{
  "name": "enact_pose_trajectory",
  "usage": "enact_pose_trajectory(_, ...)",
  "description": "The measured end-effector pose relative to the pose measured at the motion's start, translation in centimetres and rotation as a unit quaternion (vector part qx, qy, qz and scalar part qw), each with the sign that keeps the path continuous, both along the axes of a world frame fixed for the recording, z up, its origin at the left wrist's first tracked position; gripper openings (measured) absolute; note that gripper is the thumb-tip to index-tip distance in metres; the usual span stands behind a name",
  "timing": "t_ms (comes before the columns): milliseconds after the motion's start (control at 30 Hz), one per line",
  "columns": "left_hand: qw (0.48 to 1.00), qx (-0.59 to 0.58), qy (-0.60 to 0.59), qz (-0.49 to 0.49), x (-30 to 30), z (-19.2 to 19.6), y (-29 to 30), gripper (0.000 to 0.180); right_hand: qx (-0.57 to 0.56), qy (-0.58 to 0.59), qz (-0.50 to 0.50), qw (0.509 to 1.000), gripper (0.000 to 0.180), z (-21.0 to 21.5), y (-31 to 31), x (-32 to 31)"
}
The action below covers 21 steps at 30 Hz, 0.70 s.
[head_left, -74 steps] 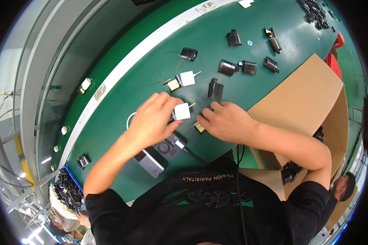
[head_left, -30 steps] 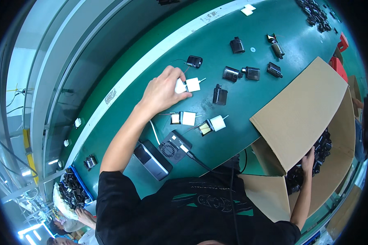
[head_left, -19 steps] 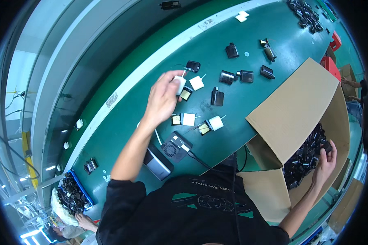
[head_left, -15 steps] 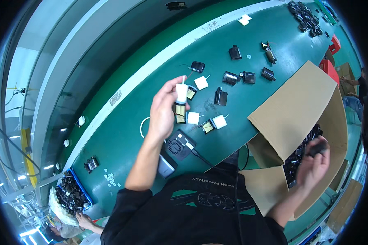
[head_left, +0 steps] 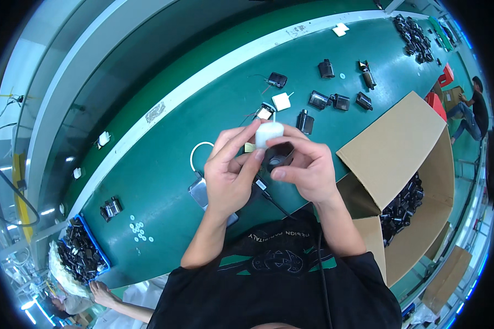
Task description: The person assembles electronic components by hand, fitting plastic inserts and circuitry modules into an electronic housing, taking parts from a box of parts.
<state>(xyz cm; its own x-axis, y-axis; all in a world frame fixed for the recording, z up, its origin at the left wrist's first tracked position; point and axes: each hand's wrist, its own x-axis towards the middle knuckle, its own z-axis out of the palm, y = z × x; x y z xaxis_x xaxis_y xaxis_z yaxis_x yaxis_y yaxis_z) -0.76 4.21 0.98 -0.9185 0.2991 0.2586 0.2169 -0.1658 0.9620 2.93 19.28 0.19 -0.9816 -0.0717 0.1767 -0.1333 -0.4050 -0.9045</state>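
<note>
My left hand (head_left: 231,169) is closed around a white rounded block (head_left: 269,131) with a thin white stem pointing up. Between the fingers and thumb of my right hand (head_left: 314,169) is a dark, hollow plastic shell (head_left: 280,156), its opening facing me. Block and shell are close together above the bench; whether they touch I cannot tell. Just beyond my hands lie another white block (head_left: 281,101) with a stem, a small part with a pale face (head_left: 265,112) and a black shell (head_left: 305,122). My hands partly hide a dark device (head_left: 262,185) with a cable.
The green bench (head_left: 164,181) bears several black shells (head_left: 340,102) and small white rings (head_left: 139,230). An open cardboard box (head_left: 392,148) of black parts stands at my right. At the left, another person's hand (head_left: 103,293) is by a blue tray (head_left: 96,241) of black parts.
My right hand has come from over the cardboard box to my left hand, bringing the black shell. The white block has moved slightly right and nearer me.
</note>
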Motion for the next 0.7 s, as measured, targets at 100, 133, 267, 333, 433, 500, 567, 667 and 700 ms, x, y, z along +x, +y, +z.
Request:
enact_pose_trajectory(100,0.999,0.039,-0.030,-0.006,0.1,0.2,-0.7,0.038,-0.111,-0.045,-0.065,0.991,0.045,-0.6,-0.1,-0.2)
enact_pose_trajectory(133,0.997,-0.056,0.056,0.020,0.1,0.0,-1.6,0.039,-0.111,-0.046,-0.067,0.990,0.045,-0.8,0.1,-0.3)
enact_pose_trajectory(267,0.996,-0.048,0.067,-0.020,1.7,0.2,-1.9,0.041,0.107,0.177,-0.153,0.966,0.042,-1.1,-0.1,-0.5)
enact_pose_trajectory(333,0.999,-0.015,0.013,-0.036,2.2,0.6,-1.6,0.042,0.270,0.311,-0.187,0.892,0.040,-1.0,0.3,-0.9)
enact_pose_trajectory(433,0.980,0.120,-0.118,-0.102,2.0,-0.1,-1.3,0.046,0.305,0.322,-0.213,0.871,0.041,-1.4,0.0,-1.2)
enact_pose_trajectory(500,0.981,0.110,-0.122,-0.102,1.9,-0.5,-1.5,0.046,0.352,0.338,-0.215,0.846,0.043,-2.3,0.3,-1.5)
enact_pose_trajectory(567,0.986,0.101,-0.082,-0.105,1.7,-1.5,-1.7,0.046,0.323,0.301,-0.198,0.875,0.046,-1.8,0.5,-1.1)
enact_pose_trajectory(667,0.994,0.103,0.001,-0.037,1.6,-2.1,-2.0,0.048,0.063,0.215,-0.171,0.960,0.038,-2.7,0.3,-0.6)
enact_pose_trajectory(700,0.990,0.136,-0.024,-0.037,1.5,-2.3,-2.1,0.048,0.046,0.166,-0.169,0.970,0.033,-3.2,0.8,-0.2)
